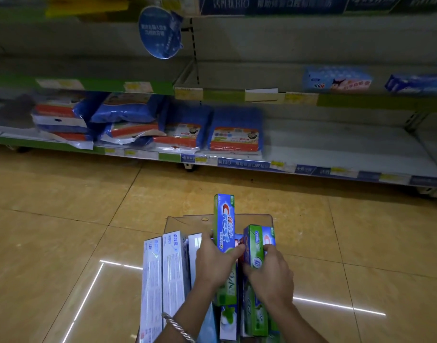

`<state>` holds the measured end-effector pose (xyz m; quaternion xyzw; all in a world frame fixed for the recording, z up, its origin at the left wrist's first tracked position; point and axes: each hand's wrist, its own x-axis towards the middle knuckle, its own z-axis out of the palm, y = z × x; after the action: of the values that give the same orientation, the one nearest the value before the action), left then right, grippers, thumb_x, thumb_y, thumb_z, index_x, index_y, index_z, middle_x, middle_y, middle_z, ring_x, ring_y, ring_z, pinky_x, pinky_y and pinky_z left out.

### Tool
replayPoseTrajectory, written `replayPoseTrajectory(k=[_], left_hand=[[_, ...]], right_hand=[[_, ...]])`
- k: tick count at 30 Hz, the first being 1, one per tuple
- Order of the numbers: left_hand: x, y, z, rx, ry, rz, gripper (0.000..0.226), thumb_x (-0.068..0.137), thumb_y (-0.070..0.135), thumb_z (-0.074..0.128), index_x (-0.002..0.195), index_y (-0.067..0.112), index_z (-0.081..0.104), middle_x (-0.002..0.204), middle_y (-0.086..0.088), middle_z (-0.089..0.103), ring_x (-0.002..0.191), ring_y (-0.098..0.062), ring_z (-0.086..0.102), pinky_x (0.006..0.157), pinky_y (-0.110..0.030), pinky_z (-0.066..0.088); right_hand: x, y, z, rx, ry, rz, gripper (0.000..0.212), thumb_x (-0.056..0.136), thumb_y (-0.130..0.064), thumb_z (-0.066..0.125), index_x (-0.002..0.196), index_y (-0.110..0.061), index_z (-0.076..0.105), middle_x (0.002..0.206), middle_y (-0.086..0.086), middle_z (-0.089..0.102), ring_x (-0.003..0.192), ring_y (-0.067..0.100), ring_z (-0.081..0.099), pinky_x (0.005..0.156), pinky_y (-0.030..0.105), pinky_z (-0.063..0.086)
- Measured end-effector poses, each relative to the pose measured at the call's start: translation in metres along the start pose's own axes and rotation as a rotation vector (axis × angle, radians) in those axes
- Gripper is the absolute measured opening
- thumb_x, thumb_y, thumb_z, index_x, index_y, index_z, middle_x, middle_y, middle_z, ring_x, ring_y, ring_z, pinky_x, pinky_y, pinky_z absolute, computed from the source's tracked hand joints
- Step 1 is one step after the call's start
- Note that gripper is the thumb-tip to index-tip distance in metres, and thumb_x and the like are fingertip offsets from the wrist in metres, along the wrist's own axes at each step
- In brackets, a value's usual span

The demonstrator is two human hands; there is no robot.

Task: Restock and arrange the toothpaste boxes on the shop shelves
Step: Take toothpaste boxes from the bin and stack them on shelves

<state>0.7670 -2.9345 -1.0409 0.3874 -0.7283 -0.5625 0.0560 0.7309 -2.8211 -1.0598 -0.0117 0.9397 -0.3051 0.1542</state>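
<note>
Hands both down in the cardboard carton (185,222) on the floor (63,219) — left hand (213,263) has its fingers curled round a tall green Crest box (224,219) sticking up, right hand (272,276) pinches a shorter green box (253,241) just beside it. White boxes (163,268) sit at the left.

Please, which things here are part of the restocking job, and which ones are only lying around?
For the job: tall green Crest box in the left hand; shorter green box in the right hand; white toothpaste boxes; cardboard carton; bottom shelf.
Just lying about: blue packs; round blue sign.
</note>
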Motion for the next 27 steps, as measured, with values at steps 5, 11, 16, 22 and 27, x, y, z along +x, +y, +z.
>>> replayPoseTrajectory(k=[5,11,16,22,27], left_hand=[[0.000,0.006,-0.001,-0.183,-0.042,-0.018,0.047,0.076,0.028,0.079,0.109,0.015,0.048,0.100,-0.002,0.069,0.084,-0.014,0.067,0.064,-0.023,0.050],[-0.001,0.040,-0.009,-0.291,-0.096,0.079,0.024,0.086,0.034,0.067,0.103,0.025,0.053,0.101,0.000,0.070,0.087,-0.010,0.069,0.064,-0.017,0.054],[-0.009,0.103,-0.019,-0.394,-0.181,0.166,0.041,0.074,0.044,0.068,0.107,0.023,0.055,0.103,-0.006,0.072,0.091,-0.020,0.072,0.083,-0.042,0.058],[-0.033,0.208,-0.034,-0.607,-0.225,0.251,0.072,0.060,0.053,0.081,0.115,0.011,0.059,0.107,-0.010,0.073,0.095,-0.027,0.071,0.080,-0.039,0.057],[-0.072,0.318,-0.065,-0.723,-0.247,0.287,0.064,0.058,0.027,0.083,0.114,0.004,0.061,0.107,-0.017,0.072,0.092,-0.030,0.070,0.075,-0.036,0.057]], right_hand=[[0.003,-0.004,-0.018,0.464,-0.042,-0.057,0.036,0.076,-0.020,0.077,0.106,-0.026,0.058,0.085,-0.007,0.069,0.067,0.011,0.069,0.066,0.034,0.055],[0.019,-0.033,-0.063,0.882,-0.076,-0.147,0.042,0.081,-0.003,0.071,0.118,-0.015,0.057,0.098,0.002,0.065,0.068,0.010,0.071,0.057,0.026,0.057],[0.026,-0.079,-0.120,1.101,-0.071,-0.267,0.026,0.086,-0.006,0.064,0.109,-0.017,0.060,0.098,0.006,0.067,0.072,0.006,0.071,0.053,0.017,0.053],[0.025,-0.154,-0.205,1.206,-0.137,-0.418,0.029,0.078,-0.012,0.073,0.104,-0.021,0.062,0.097,0.003,0.071,0.088,0.016,0.071,0.073,0.031,0.058],[0.005,-0.222,-0.302,1.140,-0.072,-0.540,0.036,0.068,-0.023,0.069,0.102,-0.024,0.059,0.098,0.006,0.070,0.085,0.015,0.067,0.074,0.033,0.054]])
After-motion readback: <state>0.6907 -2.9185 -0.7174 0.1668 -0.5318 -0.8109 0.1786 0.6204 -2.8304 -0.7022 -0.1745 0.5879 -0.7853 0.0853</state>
